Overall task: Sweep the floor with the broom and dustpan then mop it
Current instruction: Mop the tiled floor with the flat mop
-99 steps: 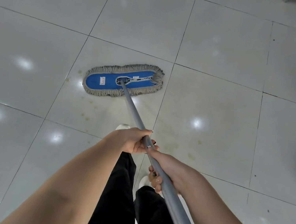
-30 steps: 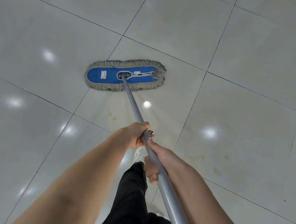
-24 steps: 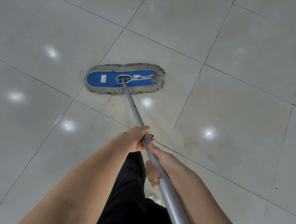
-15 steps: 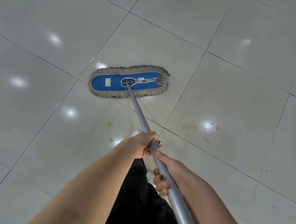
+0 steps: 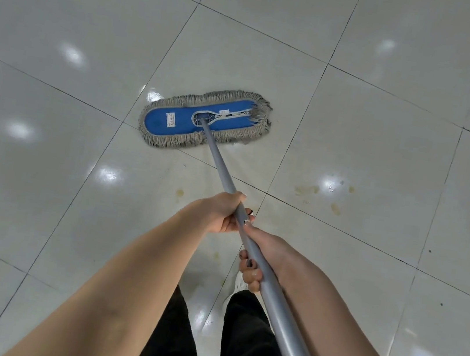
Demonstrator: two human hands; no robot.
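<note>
View from a head-worn camera looking down at a pale, glossy tiled floor (image 5: 69, 16) with thin dark grout lines and spots of reflected ceiling light.

A flat mop with an oblong blue pad and a grey-beige string fringe (image 5: 206, 118) lies flat on the floor just above the centre of the view. It straddles a grout line, with its long side running from 8 o'clock to 2 o'clock. A long grey metal pole (image 5: 220, 163) runs from the middle of the pad toward 5 o'clock and out of the bottom edge.

Both bare hands hold the pole. The left hand (image 5: 219, 212) is the one nearer the pad, its grip clamped around the pole from above. The right hand (image 5: 262, 252) sits touching it at 5 o'clock, its grip wrapped around the pole from below, dark-painted nails showing. Black trouser legs (image 5: 173, 336) and the toe of a white shoe (image 5: 238, 282) are at 6 o'clock.

No broom or dustpan is in view, so this looks like the mopping step. Yellowish stains (image 5: 336, 208) mark the tile at 4 o'clock from the pad, not under the fringe. A smaller spot (image 5: 179, 192) lies at 6 o'clock from the pad.

The next move probably calls for swinging the pad toward 4 o'clock, keeping it flat and pressed down, and passing it over those stains, perhaps more than once.
</note>
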